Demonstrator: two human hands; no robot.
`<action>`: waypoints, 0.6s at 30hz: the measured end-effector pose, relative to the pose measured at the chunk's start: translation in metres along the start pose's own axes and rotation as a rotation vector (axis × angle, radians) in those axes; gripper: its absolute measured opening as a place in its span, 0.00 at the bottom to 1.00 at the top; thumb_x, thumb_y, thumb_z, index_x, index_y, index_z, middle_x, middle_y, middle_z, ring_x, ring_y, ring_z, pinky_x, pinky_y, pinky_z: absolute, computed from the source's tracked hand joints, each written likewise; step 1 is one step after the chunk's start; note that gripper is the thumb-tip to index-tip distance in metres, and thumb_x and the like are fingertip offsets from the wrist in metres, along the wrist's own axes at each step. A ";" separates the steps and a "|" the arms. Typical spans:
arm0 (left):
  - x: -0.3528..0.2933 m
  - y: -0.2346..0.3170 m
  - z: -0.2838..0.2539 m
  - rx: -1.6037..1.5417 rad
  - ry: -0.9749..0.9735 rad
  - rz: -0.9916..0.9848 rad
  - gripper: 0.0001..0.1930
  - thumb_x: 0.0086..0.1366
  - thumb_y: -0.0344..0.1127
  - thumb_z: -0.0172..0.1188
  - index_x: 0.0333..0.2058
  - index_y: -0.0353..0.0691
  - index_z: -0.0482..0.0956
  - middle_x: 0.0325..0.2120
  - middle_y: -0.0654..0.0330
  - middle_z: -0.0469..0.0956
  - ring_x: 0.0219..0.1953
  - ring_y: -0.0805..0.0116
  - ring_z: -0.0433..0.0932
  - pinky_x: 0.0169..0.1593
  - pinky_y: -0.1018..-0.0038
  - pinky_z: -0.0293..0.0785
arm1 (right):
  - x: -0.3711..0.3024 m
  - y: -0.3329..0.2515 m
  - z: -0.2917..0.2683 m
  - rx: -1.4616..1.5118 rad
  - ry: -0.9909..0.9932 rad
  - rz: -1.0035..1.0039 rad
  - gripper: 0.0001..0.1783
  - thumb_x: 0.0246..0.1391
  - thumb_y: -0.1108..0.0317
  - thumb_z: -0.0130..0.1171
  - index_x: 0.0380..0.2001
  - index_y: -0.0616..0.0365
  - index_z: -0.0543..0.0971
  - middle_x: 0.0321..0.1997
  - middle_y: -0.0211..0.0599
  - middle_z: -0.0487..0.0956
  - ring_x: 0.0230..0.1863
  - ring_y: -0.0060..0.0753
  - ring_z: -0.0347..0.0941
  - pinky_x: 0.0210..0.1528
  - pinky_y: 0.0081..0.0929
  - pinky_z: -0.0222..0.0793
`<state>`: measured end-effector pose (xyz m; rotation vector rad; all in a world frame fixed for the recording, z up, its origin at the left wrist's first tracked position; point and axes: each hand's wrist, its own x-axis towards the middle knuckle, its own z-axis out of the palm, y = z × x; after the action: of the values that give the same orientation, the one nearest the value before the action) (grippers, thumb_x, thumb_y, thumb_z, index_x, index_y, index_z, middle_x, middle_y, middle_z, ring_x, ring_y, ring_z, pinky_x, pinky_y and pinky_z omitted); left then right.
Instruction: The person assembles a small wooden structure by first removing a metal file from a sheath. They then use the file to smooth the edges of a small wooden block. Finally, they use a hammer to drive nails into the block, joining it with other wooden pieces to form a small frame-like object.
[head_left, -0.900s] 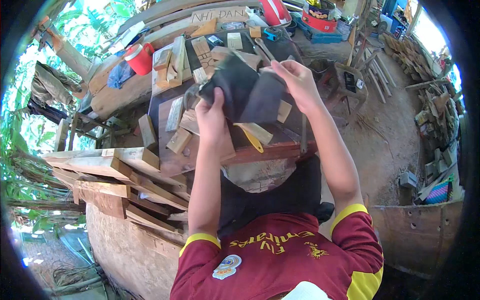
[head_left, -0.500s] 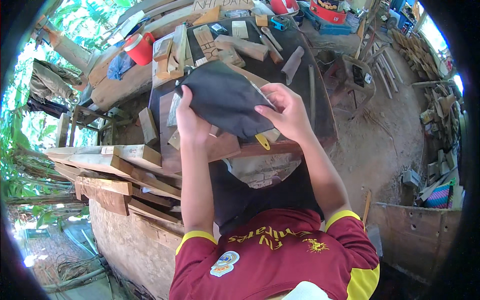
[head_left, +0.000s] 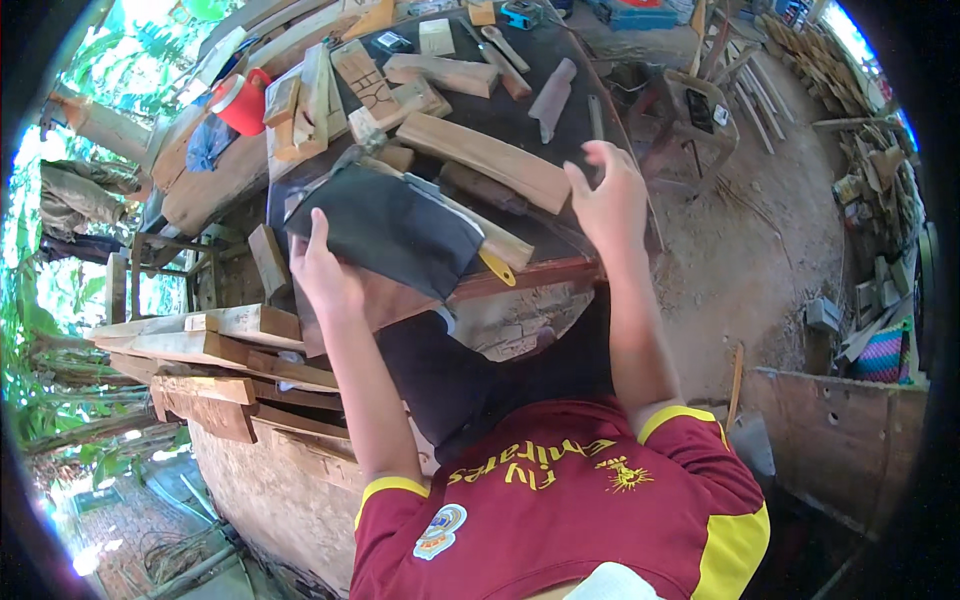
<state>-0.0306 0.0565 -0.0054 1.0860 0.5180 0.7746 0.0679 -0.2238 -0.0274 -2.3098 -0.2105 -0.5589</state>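
Note:
My left hand [head_left: 330, 278] grips the left edge of a dark, flexible sheet [head_left: 385, 225], thumb on top and fingers hidden beneath. Whether it is cloth or sandpaper I cannot tell. The sheet is tilted low over the near side of the workbench. My right hand [head_left: 612, 205] is off to the right in the air, fingers apart and holding nothing. Between my hands, a long wooden block [head_left: 490, 160] lies on the bench. Beside the sheet's right edge show a pale wood strip [head_left: 508, 248] and a yellow handle end with a hole [head_left: 497, 268].
Wood offcuts [head_left: 440, 75], a wooden spoon [head_left: 505, 47] and a blue tool [head_left: 520, 14] lie farther back on the dark bench [head_left: 560, 45]. A red jug [head_left: 238, 105] stands at the left. Stacked planks [head_left: 215, 345] jut out at the near left. At the right is a stool [head_left: 705, 125] with a phone.
My right hand has let go of the sheet and moved away to the right. My left hand has carried the sheet left and lower. The view has shifted, uncovering the long wooden block.

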 end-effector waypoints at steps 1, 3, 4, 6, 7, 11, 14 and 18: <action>-0.001 -0.002 -0.005 0.074 0.011 0.052 0.20 0.67 0.32 0.58 0.56 0.34 0.70 0.48 0.56 0.76 0.48 0.61 0.75 0.52 0.66 0.71 | -0.003 0.010 -0.002 -0.125 -0.018 0.100 0.25 0.50 0.54 0.67 0.44 0.63 0.76 0.44 0.50 0.76 0.49 0.53 0.73 0.50 0.44 0.69; -0.002 -0.004 -0.012 0.228 0.009 0.228 0.23 0.64 0.29 0.61 0.57 0.32 0.68 0.50 0.56 0.74 0.45 0.66 0.76 0.48 0.70 0.73 | -0.010 0.017 -0.012 -0.180 -0.039 0.188 0.27 0.49 0.53 0.68 0.43 0.64 0.75 0.45 0.52 0.76 0.49 0.54 0.72 0.50 0.44 0.69; -0.005 -0.006 -0.012 0.385 0.070 0.355 0.24 0.63 0.29 0.62 0.57 0.32 0.68 0.51 0.55 0.73 0.47 0.64 0.75 0.50 0.69 0.72 | -0.012 0.016 -0.018 -0.206 -0.054 0.229 0.28 0.49 0.52 0.68 0.42 0.65 0.75 0.45 0.53 0.75 0.49 0.55 0.72 0.50 0.44 0.70; -0.021 -0.006 -0.001 0.709 0.189 0.603 0.25 0.61 0.30 0.64 0.56 0.31 0.68 0.54 0.52 0.71 0.50 0.62 0.74 0.55 0.66 0.69 | -0.011 0.022 -0.026 -0.231 -0.149 0.293 0.29 0.48 0.51 0.68 0.44 0.64 0.75 0.46 0.52 0.75 0.50 0.55 0.72 0.51 0.44 0.69; -0.031 -0.003 0.004 0.910 0.198 0.798 0.27 0.59 0.30 0.65 0.56 0.32 0.68 0.56 0.47 0.69 0.56 0.56 0.70 0.62 0.64 0.62 | -0.011 0.025 -0.028 -0.279 -0.222 0.313 0.28 0.48 0.52 0.68 0.44 0.64 0.75 0.46 0.53 0.75 0.50 0.54 0.72 0.51 0.43 0.69; -0.072 -0.008 0.023 1.172 -0.227 0.973 0.26 0.48 0.36 0.72 0.48 0.42 0.75 0.55 0.50 0.68 0.59 0.50 0.64 0.62 0.56 0.55 | -0.017 0.038 -0.026 -0.317 -0.323 0.302 0.21 0.50 0.59 0.67 0.40 0.65 0.77 0.45 0.53 0.76 0.49 0.54 0.73 0.50 0.43 0.70; -0.087 -0.024 0.031 1.312 -0.427 0.736 0.25 0.44 0.38 0.74 0.42 0.45 0.77 0.51 0.58 0.69 0.55 0.53 0.65 0.59 0.57 0.55 | -0.021 0.038 -0.024 -0.322 -0.349 0.301 0.16 0.52 0.64 0.65 0.39 0.64 0.77 0.43 0.53 0.77 0.47 0.55 0.74 0.49 0.43 0.69; -0.085 -0.032 0.023 1.401 -0.455 0.684 0.26 0.41 0.36 0.74 0.42 0.46 0.76 0.51 0.58 0.69 0.56 0.53 0.64 0.58 0.56 0.56 | -0.022 0.038 -0.024 -0.307 -0.325 0.303 0.14 0.52 0.66 0.64 0.38 0.64 0.77 0.41 0.53 0.77 0.46 0.55 0.74 0.49 0.43 0.69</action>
<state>-0.0587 -0.0302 -0.0258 2.7617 0.2306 0.6479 0.0522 -0.2679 -0.0460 -2.6584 0.0806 -0.0615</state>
